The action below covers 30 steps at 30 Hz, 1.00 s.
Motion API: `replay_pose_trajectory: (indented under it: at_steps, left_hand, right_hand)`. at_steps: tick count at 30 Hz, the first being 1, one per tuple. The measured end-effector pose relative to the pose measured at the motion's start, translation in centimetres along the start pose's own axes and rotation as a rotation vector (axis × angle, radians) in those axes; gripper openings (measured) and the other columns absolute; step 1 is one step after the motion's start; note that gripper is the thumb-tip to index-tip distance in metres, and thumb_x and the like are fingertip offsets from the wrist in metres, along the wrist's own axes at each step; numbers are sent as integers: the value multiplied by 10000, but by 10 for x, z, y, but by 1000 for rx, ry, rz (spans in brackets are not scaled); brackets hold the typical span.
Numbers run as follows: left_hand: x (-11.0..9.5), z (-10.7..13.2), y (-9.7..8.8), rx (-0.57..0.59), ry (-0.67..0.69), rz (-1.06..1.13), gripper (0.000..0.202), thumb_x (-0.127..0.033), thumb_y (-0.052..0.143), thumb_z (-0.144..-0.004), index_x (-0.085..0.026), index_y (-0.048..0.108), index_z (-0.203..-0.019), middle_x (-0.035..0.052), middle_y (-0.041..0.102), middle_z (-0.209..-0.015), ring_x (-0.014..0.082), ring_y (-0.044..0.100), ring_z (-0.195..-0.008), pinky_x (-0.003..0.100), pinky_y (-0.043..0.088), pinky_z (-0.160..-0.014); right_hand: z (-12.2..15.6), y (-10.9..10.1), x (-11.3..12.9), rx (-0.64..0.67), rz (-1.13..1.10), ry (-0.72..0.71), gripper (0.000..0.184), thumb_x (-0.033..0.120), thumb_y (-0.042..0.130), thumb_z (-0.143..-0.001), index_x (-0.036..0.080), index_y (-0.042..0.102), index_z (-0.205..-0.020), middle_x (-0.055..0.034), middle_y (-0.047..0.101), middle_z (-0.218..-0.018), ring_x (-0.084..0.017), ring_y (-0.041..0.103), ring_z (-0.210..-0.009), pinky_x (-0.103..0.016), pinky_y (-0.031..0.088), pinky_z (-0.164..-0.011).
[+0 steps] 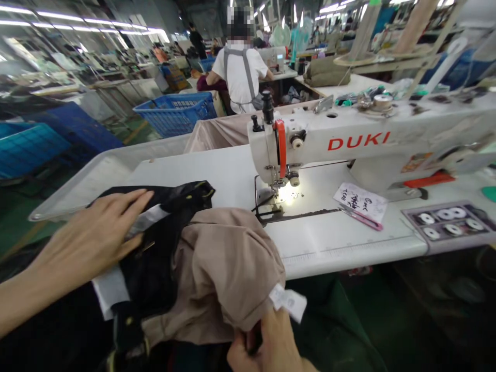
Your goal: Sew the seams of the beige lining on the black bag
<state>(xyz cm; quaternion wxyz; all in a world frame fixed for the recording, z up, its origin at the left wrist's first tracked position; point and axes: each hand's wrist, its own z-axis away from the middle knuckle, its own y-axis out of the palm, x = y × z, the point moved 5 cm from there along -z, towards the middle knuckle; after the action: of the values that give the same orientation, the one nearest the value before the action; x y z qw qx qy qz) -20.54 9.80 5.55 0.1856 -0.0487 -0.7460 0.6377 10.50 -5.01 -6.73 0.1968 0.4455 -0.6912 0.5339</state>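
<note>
A black bag [158, 258] with gold-coloured metal fittings lies at the left front of the sewing table, its beige lining [228, 263] pulled out and bulging to the right. My left hand [98, 230] grips the black part from above, thumb apart from the fingers, with a pale grey strip [149, 218] running under it. Low in the view, my right hand [267, 343] pinches the lower edge of the lining. Just above those fingers a small white label [289, 302] sticks out. The fingertips of the right hand are partly hidden by cloth.
A white sewing machine [360, 134] stands behind, its needle area lit. On the table lie a marked paper slip [360, 199], pink-handled tweezers [364, 219] and a bobbin tray [449, 222]. A blue basket [178, 111] and a seated person [242, 77] are farther back.
</note>
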Motion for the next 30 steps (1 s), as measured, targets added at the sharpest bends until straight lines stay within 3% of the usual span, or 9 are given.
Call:
replay_pose_trajectory:
  at_steps: [2, 4, 9, 13, 17, 20, 23, 26, 30]
  left_hand:
    - [-37, -33, -3, -8, 130, 111, 608, -335, 481, -992, -104, 326, -1533, 169, 419, -1509, 310, 405, -1388, 510, 313, -1213]
    - [-77, -59, -2, 5, 277, 261, 555, -285, 446, -1019, -152, 318, -1543, 122, 414, -1527, 228, 405, -1405, 422, 312, -1236]
    - [-138, -90, 24, 181, 540, 370, 449, -342, 467, -1022, -323, 485, -1470, 13, 560, -1457, 189, 436, -1421, 360, 348, -1207]
    - [-142, -99, 30, 300, 527, 513, 338, -382, 591, -957, -279, 662, -1270, 26, 709, -1207, 193, 636, -1170, 324, 454, -1058]
    - [-127, -91, 12, 153, 380, 594, 196, -327, 565, -984, -161, 669, -985, 24, 703, -966, 101, 643, -842, 203, 496, -764]
    - [-118, -66, -4, -56, 417, 612, 70, -179, 573, -969, -154, 632, -942, 37, 680, -1047, 107, 633, -989, 217, 519, -893]
    - [-121, -35, -11, -232, 628, 589, 176, -23, 594, -904, -172, 636, -987, 38, 682, -1098, 139, 622, -1144, 282, 522, -1024]
    - [-123, -19, -8, -289, 710, 571, 179, -42, 574, -925, -179, 641, -1017, 58, 704, -1082, 185, 623, -1199, 355, 542, -1020]
    - [-126, -10, -5, -327, 778, 471, 162, -20, 540, -943, -155, 624, -972, 64, 724, -1090, 167, 600, -1258, 336, 519, -1067]
  right_hand:
    - [-9, 10, 7, 69, 10, -146, 90, 296, 679, -730, 233, 614, -730, 13, 577, -577, -141, 524, -494, -252, 425, -505]
    - [-14, 20, 11, 133, 25, -276, 310, 304, 683, -690, 218, 430, -534, 36, 485, -490, -114, 451, -448, -265, 362, -487]
    - [-8, 37, 0, 225, 122, -408, 528, 332, 708, -618, 209, 211, -488, 40, 430, -439, -102, 357, -426, -302, 267, -487]
    - [-3, 26, -21, 265, 122, -365, 474, 301, 697, -626, 208, 247, -509, 46, 443, -452, -106, 377, -443, -303, 345, -557]
    - [-19, -33, -43, 225, -35, -91, 127, 186, 603, -684, 209, 493, -625, 3, 600, -634, -153, 554, -610, -296, 428, -677]
    - [-42, -92, -51, 8, -210, 193, 156, 101, 519, -819, 201, 575, -713, 1, 613, -679, -143, 582, -644, -260, 428, -638]
    - [-70, -123, -31, -153, -357, 156, 163, 133, 520, -929, 193, 670, -950, -54, 691, -954, -176, 655, -913, -286, 497, -825]
    - [-95, -107, -8, 27, -426, 118, 224, 224, 491, -1012, 199, 697, -1097, -74, 702, -1090, -186, 654, -1024, -299, 500, -911]
    - [-106, -60, -6, 375, -357, 307, 535, 440, 421, -1055, 184, 603, -621, 13, 507, -532, -120, 487, -518, -243, 408, -551]
